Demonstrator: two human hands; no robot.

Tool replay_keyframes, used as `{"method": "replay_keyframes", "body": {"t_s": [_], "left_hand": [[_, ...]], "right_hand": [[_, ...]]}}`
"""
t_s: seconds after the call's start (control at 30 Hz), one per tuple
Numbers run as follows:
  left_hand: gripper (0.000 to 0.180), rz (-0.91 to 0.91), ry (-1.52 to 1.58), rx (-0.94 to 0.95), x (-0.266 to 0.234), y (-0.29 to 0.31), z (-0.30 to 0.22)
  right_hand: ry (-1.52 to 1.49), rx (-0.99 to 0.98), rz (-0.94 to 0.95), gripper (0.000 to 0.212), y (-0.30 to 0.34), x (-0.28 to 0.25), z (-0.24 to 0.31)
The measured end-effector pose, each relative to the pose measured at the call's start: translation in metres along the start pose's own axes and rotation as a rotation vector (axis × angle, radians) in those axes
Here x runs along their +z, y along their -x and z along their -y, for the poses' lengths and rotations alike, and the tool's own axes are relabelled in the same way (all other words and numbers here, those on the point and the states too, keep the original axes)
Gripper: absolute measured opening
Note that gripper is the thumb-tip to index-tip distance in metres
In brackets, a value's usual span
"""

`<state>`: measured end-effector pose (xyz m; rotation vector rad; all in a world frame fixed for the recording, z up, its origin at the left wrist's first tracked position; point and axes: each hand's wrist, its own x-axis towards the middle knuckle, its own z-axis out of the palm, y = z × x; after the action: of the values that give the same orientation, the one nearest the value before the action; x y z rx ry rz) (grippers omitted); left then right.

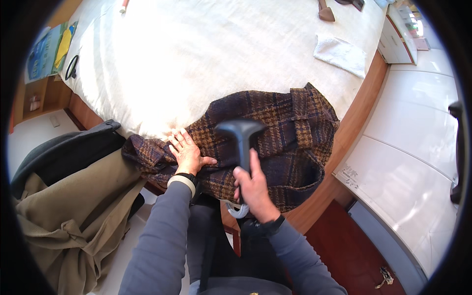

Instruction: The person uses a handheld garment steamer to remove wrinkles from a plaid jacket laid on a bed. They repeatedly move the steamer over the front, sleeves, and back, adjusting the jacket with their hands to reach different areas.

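A brown and dark plaid wool coat point(275, 115) lies folded at the near edge of the white-covered bed, its collar or cuff end bunched at the left. My left hand point(188, 153) rests flat on the cloth with fingers spread. In my right hand point(253, 189) is a black T-headed tool point(241, 130), shaped like a lint brush. Its wide head points away from me above the coat, and a grey curved end shows below my fist. Motion blurs the head, so I cannot tell whether it touches the cloth.
Beige and dark garments point(83, 196) are draped at the left. A white folded cloth point(340, 54) and a brown object point(325, 12) lie on the bed point(196, 59). Its wooden edge point(361, 115) runs along the right, beside a glossy white cabinet point(403, 137).
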<state>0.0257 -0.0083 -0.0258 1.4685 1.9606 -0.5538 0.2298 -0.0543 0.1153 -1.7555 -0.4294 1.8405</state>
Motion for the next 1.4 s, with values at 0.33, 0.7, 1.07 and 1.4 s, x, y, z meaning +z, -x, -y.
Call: {"method": "replay_keyframes", "body": {"t_s": [0.33, 0.7, 1.07, 1.4], "left_hand": [[0.175, -0.046, 0.003, 0.008, 0.004, 0.000, 0.005], [0.175, -0.038, -0.009, 0.006, 0.008, -0.003, 0.003], [0.175, -0.053, -0.025, 0.015, 0.009, -0.003, 0.004], [0.175, -0.092, -0.025, 0.034, 0.008, -0.002, 0.003]], "right_hand": [[-0.072, -0.252, -0.047, 0.078, -0.043, -0.044, 0.033], [-0.190, -0.216, -0.342, 0.036, -0.060, -0.117, 0.038], [-0.108, -0.092, -0.230, 0.057, -0.035, -0.088, 0.054], [-0.059, -0.351, -0.021, 0.067, -0.029, -0.070, 0.063]]}}
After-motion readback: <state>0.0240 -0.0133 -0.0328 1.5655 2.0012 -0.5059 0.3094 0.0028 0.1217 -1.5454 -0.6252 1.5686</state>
